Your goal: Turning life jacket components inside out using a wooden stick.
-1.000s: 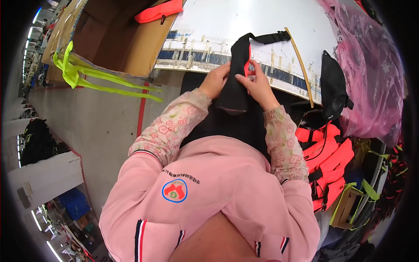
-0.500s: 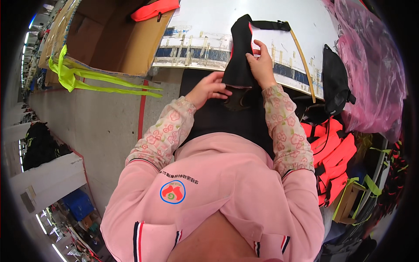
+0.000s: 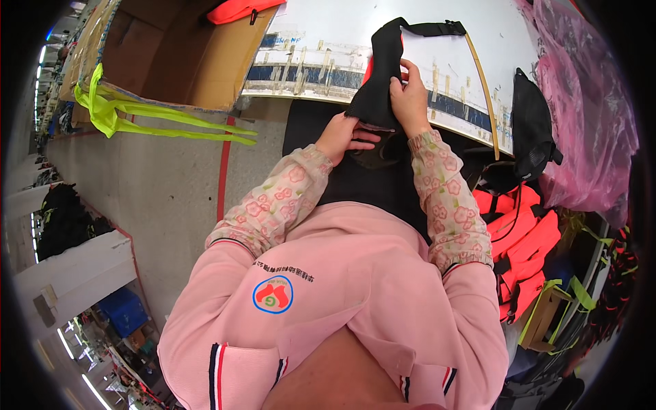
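Observation:
A black padded fabric belt (image 3: 384, 78) with an orange-red edge hangs over the front edge of the worktable towards me. From its far end runs a black webbing strap with a buckle (image 3: 449, 28). My right hand (image 3: 410, 102) is closed on the belt's right side, thumb on top. At the near, loose end, my left hand (image 3: 342, 137) grips the left corner; its thumb is hidden by the fabric and its other fingers reach below the end.
The white worktable (image 3: 328, 31) carries a yellowish measuring strip (image 3: 484, 89), a black pouch (image 3: 531, 126) and pink plastic film (image 3: 581, 116). An open cardboard box (image 3: 205, 82) with yellow-green straps (image 3: 106, 113) stands left. Orange-red pieces (image 3: 523, 239) are piled at the right.
My left hand has moved right and up onto the belt's near end. That end has shifted up and flared to the left, while my right hand keeps its hold.

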### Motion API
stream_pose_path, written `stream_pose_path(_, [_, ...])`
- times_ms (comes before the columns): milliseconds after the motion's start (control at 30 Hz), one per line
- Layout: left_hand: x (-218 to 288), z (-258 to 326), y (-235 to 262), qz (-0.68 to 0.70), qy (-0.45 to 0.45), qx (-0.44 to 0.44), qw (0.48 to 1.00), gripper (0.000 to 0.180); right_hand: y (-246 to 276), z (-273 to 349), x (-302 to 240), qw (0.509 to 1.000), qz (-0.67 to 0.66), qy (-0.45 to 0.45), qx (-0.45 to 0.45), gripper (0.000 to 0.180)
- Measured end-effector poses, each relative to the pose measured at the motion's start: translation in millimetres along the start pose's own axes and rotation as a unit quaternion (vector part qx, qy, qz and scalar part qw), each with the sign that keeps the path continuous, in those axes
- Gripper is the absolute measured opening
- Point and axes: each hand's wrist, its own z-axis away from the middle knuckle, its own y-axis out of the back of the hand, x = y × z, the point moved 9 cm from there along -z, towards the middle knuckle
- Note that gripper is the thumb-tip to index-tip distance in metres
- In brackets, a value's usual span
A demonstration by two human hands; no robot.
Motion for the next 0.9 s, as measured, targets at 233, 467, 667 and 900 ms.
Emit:
stream_pose_path(233, [-5.3,-10.8,7.7,0.023,-0.037,0.03,0.999,0.026,0.3,-4.1,17.6,0.996,-0.083,-0.044,0.008,0.04])
stream_pose_path(467, [-29.1,-17.6,10.0,0.079,-0.008,0.009,0.997,0.028,-5.2,3.1,7.6,0.998,-0.041,-0.038,-0.011,0.04])
stream_pose_path(667, [-26.6,-22.5,-2.5,0.086,-0.007,-0.006,0.996,0.036,-3.8,2.6,6.5,1.0,-0.004,-0.001,0.013,0.037])
stream_pose_path(900, [-20.9,-28.6,-4.6,0.021,-0.018,0.009,1.0,0.036,-5.6,2.2,1.7,0.999,0.035,0.019,0.001,0.036])
